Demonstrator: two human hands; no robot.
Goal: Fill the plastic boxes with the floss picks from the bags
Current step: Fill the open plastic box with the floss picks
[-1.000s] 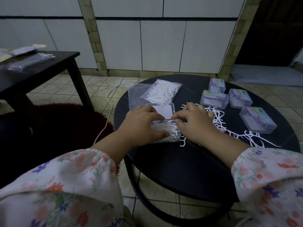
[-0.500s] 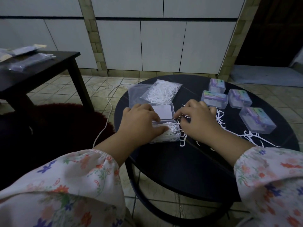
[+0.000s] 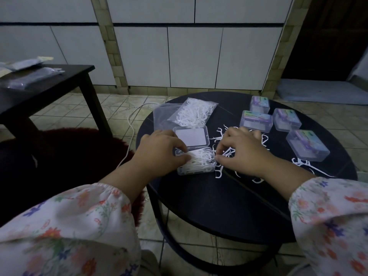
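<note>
Where the round black table (image 3: 229,208) curves toward the person, its near half is bare dark top from the front edge up to the hands, with flowered sleeves (image 3: 65,232) at both lower corners. The left hand (image 3: 159,154) lies over the left end of the open plastic box (image 3: 196,162), fingers curled round its rim and thumb pressing on the white floss picks (image 3: 201,159) packed inside. The box's lid (image 3: 191,137) lies flat, hinged on the far side. The right hand (image 3: 243,154) sits just right of the box, touching its right end, fingers bent down and pinching at loose picks (image 3: 219,172) on the table top; a few picks lie under and in front of it. More loose picks (image 3: 304,163) trail off to the right, reaching close to the table's right edge.

Beyond the left hand, a clear bag of picks (image 3: 193,113) lies tilted over a second, flatter bag (image 3: 161,116), which sits at the table's far left edge. To the right, well apart from the hands, stand four closed boxes (image 3: 306,145) with coloured labels, the nearest beside the right edge, the other three clustered behind it.

Left of the table, a white cable (image 3: 131,124) runs across the tiled floor beside a dark red rug (image 3: 79,152). Farther left stands a dark side table (image 3: 49,86) carrying packets.
</note>
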